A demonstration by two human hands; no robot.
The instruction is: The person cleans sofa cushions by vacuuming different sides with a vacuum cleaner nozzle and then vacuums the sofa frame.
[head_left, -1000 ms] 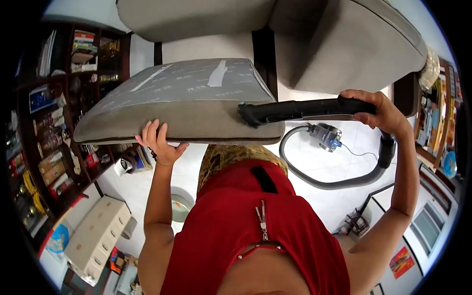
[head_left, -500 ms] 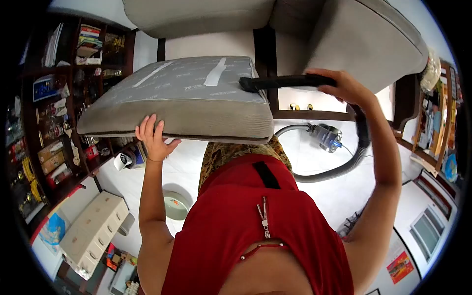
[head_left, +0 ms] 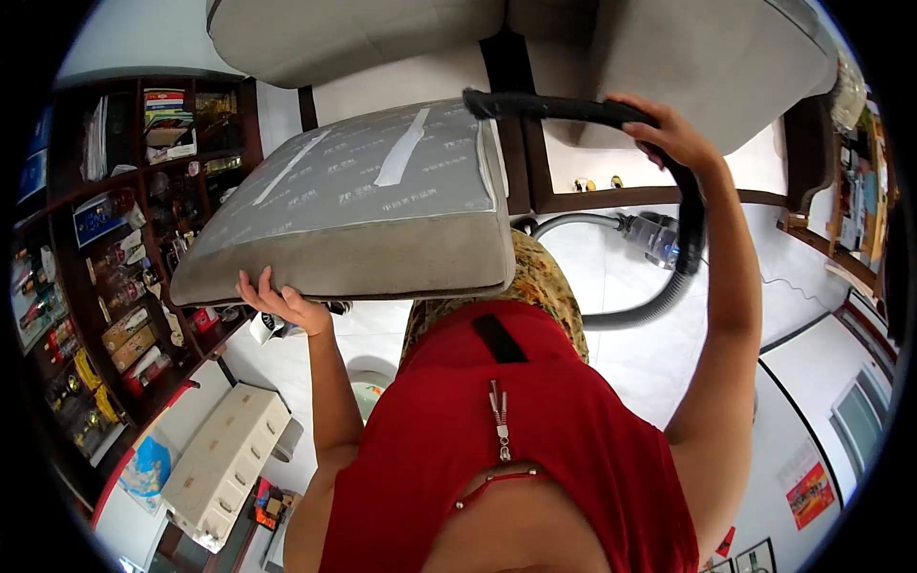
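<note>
A thick grey sofa cushion is held up in front of my body, its printed underside with two pale strips facing up. My left hand grips the cushion's lower near edge, thumb toward the right, other fingers on its side. My right hand is wrapped around the black vacuum cleaner wand. The wand's brush head is at the far right corner of the cushion. From the wand a grey hose curves down to the vacuum cleaner on the floor.
Behind the cushion stands a grey sofa with a dark wooden frame. Dark shelves full of goods line the left side. A white drawer cabinet is at lower left, and a bucket stands beside my left arm.
The brush head has moved away from me, from the cushion's right part to its far corner. The cushion's near edge has come slightly lower in view, with my left hand still on it.
</note>
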